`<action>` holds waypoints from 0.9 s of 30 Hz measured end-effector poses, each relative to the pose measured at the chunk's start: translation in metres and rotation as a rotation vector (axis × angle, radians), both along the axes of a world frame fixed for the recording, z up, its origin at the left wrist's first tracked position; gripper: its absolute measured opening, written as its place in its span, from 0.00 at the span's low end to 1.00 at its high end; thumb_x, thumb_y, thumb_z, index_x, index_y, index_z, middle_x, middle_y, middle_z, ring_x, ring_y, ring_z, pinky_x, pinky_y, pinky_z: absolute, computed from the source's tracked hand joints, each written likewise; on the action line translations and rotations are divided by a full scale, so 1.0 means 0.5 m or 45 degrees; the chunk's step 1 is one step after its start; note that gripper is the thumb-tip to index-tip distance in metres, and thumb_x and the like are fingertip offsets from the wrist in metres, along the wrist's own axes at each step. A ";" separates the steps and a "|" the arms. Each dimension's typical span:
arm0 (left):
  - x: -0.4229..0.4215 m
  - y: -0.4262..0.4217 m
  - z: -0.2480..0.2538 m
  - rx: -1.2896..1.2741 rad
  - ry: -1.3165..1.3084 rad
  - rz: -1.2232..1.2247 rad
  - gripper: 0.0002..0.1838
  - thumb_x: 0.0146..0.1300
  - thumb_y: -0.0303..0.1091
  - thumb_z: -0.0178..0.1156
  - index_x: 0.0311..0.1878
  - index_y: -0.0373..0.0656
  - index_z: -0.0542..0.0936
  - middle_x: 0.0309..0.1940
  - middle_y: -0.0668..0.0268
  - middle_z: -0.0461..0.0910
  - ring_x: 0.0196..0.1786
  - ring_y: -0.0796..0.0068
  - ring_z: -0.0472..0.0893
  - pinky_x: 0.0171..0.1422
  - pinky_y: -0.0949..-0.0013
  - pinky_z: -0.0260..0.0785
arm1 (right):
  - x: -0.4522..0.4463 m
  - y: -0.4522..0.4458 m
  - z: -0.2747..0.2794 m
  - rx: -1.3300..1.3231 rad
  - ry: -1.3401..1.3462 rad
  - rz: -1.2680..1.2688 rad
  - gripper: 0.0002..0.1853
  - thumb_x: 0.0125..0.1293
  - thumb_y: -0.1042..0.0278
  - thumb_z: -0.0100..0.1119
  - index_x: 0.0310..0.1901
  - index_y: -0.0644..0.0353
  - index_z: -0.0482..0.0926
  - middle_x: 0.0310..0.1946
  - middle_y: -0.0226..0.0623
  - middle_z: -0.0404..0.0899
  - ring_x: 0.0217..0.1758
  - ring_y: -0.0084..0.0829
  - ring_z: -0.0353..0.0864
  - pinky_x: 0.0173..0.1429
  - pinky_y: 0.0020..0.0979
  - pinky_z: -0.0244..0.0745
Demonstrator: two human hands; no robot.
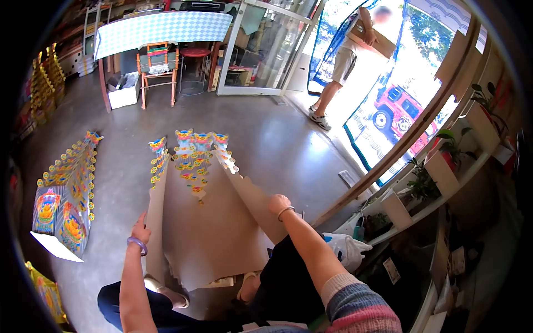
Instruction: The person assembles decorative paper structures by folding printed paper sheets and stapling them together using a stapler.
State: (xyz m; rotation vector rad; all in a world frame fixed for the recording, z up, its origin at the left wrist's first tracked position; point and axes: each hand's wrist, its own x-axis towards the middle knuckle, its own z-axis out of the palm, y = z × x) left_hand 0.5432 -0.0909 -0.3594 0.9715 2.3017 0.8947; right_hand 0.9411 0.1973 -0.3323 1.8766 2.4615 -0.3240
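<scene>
Between my legs on the floor lies a large brown cardboard sheet (214, 222), its two long sides folded partly up. Colourful printed cut-outs with hanging round ornaments (192, 155) line its far end. My left hand (141, 230), a purple bangle at the wrist, rests against the outer side of the left flap (157, 222) with fingers stretched out. At the right flap (254, 202), my right hand (279, 204) is closed at the outer edge; its fingertips are mostly hidden.
A folded, printed silver piece (66, 205) stands on the floor at left. Ahead are a cloth-covered table (164, 30), a chair (158, 72) and a glass door (261, 50). A person (347, 53) carrying a cardboard box (372, 39) stands in the doorway. Plants (425, 180) line the right.
</scene>
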 end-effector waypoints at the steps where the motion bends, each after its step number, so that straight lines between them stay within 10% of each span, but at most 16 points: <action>1: 0.008 -0.002 0.015 -0.007 -0.033 0.010 0.34 0.43 0.21 0.50 0.59 0.50 0.65 0.41 0.51 0.75 0.48 0.58 0.73 0.54 0.63 0.65 | -0.002 -0.004 0.009 0.004 0.012 -0.006 0.15 0.56 0.64 0.45 0.37 0.62 0.78 0.40 0.48 0.77 0.45 0.45 0.76 0.48 0.39 0.72; 4: -0.030 0.002 -0.081 0.391 0.301 -0.252 0.32 0.42 0.18 0.46 0.58 0.43 0.67 0.45 0.52 0.75 0.51 0.59 0.73 0.57 0.67 0.63 | -0.008 -0.001 0.004 0.063 0.073 -0.004 0.15 0.55 0.63 0.45 0.36 0.64 0.77 0.38 0.51 0.77 0.44 0.48 0.76 0.47 0.40 0.71; 17: -0.047 0.001 -0.089 0.084 0.117 -0.193 0.17 0.54 0.31 0.46 0.47 0.43 0.77 0.45 0.53 0.75 0.51 0.59 0.73 0.57 0.66 0.63 | -0.013 0.024 -0.044 0.294 0.040 0.264 0.16 0.55 0.52 0.48 0.32 0.54 0.80 0.34 0.44 0.78 0.39 0.45 0.77 0.44 0.42 0.71; 22: -0.044 -0.009 -0.051 0.026 0.055 -0.082 0.19 0.52 0.29 0.47 0.48 0.41 0.76 0.47 0.57 0.76 0.51 0.66 0.74 0.58 0.72 0.63 | 0.065 0.175 -0.001 0.523 -0.130 0.208 0.14 0.58 0.62 0.44 0.28 0.59 0.79 0.30 0.49 0.77 0.35 0.49 0.77 0.38 0.46 0.72; 27: -0.039 0.001 -0.014 -0.015 -0.081 -0.034 0.20 0.50 0.27 0.46 0.48 0.40 0.75 0.47 0.57 0.76 0.52 0.67 0.74 0.58 0.73 0.62 | 0.022 0.188 0.255 0.669 -0.298 0.023 0.13 0.58 0.64 0.44 0.31 0.58 0.78 0.34 0.47 0.78 0.38 0.46 0.78 0.41 0.43 0.73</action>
